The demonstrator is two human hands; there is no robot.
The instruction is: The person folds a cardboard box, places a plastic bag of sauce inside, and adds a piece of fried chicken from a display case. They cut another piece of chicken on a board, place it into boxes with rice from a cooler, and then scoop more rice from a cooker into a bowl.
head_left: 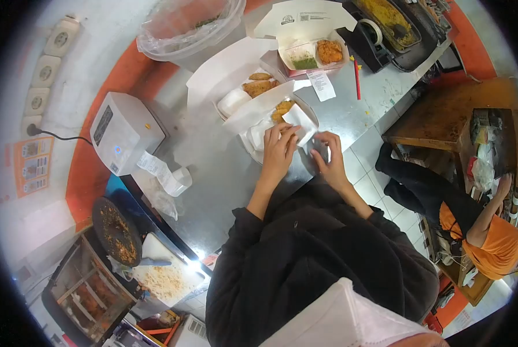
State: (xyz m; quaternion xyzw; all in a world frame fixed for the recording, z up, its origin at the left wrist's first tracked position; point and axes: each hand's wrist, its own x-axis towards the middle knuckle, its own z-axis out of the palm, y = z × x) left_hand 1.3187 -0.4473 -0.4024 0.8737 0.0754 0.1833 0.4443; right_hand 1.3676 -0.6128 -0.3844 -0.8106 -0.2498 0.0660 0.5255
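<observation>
Fingers bent, my left hand (280, 151) pinches the lower edge of a white paper piece (303, 120) over the nearest open paper box (244, 134). In that box are a fried piece (283, 110) and white wrapping paper (259, 134), partly hidden by the hand. My right hand (332, 164) is curled at the box's right corner, thumb and fingers around a small greyish thing (318, 150) that I cannot make out. Just behind stands a second open box (224, 95) with fried pieces (260, 87).
A third open box (311, 69) holds fried chicken (329, 51) and something green. Nearby lie a receipt (321, 85) and a red pen (357, 81). A receipt printer (126, 133) stands left, a plastic-lined tub (189, 43) behind. To the right, a person in orange (493, 248) is beside a wooden cabinet (438, 115).
</observation>
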